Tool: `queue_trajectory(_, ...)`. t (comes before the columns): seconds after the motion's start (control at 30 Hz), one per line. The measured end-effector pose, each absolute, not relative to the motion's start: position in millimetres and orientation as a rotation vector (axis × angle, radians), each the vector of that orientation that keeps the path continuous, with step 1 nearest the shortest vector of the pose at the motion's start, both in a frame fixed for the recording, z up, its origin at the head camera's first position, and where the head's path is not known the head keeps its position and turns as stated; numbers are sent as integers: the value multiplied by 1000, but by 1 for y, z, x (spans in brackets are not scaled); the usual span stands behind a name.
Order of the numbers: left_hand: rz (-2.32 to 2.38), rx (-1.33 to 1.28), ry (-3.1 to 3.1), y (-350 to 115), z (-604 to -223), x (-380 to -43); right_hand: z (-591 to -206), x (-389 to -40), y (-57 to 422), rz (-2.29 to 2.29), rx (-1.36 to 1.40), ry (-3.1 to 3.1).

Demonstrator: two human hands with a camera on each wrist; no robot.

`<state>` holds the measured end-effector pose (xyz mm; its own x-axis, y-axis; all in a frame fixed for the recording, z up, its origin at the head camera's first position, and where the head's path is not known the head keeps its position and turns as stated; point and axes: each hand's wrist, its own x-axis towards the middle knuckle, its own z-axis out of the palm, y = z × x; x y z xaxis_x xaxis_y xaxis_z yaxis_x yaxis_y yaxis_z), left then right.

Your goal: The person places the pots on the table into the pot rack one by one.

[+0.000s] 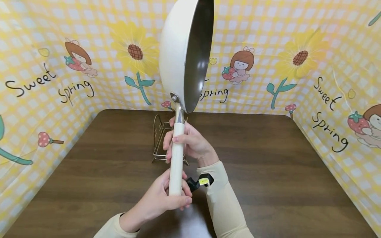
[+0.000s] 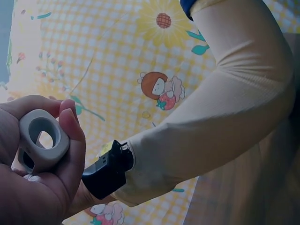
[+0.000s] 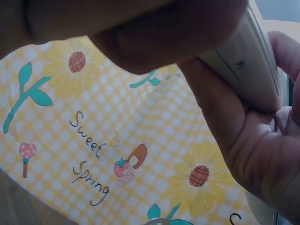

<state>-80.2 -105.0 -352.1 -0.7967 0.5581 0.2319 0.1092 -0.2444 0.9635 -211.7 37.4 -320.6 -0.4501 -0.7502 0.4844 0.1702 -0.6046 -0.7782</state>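
Observation:
A cream-white frying pan [image 1: 174, 53] with a dark inside is held up on its side, its deep bowl at the top of the head view and its open face turned right. Its long white handle [image 1: 177, 152] points down toward me. My left hand [image 1: 159, 193] grips the handle's lower end, thumb across it. Higher up, near the metal joint, my right hand [image 1: 196, 142] holds the handle with thumb and fingers. The left wrist view shows the handle's end [image 2: 60, 152] with its hanging hole, wrapped by the left fingers. Close in the right wrist view is the handle [image 3: 243, 61].
A gold wire rack [image 1: 155, 142] stands on the brown wooden table [image 1: 253, 155] behind my hands, partly hidden by them. Yellow checked cloth [image 1: 256, 26] walls off the back and both sides. My right wrist wears a black camera mount [image 1: 206, 180].

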Motion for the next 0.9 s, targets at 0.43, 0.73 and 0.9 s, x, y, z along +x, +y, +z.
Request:
queue_trajectory(0.43,2110,810,1865,-129,-364,-66,-326,-204,9,-2013,-1142,772)
queue_trajectory(0.73,2105,776,1910,-141,-370,-62,-332,-204,-3,-1985,-1129,740)
queue_trajectory(0.9,2132,769,1918,-145,-379,-59,-339,-204,-9,-1959,-1106,746)
